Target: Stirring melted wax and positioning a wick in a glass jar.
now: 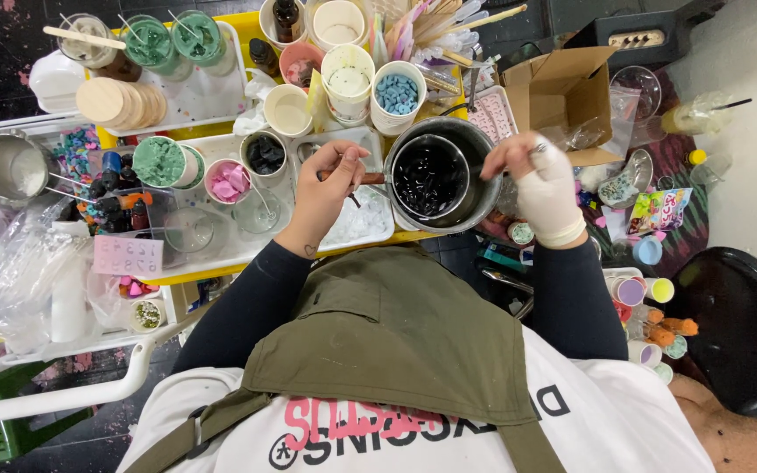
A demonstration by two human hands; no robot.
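Left grip [330, 180] pinches the handle of a black-filled pot [429, 175], right grip [543, 180] closed at its rim

A single camera looks almost straight down from above the person's head. The picture is upside down to the person: their chest and olive apron [396, 333] fill the bottom, and their arms reach up the frame toward the cluttered bench [221, 263]. The view sits close, an arm's reach above the work. Floor shows at the left edge, a black stool [738, 333] at the right.
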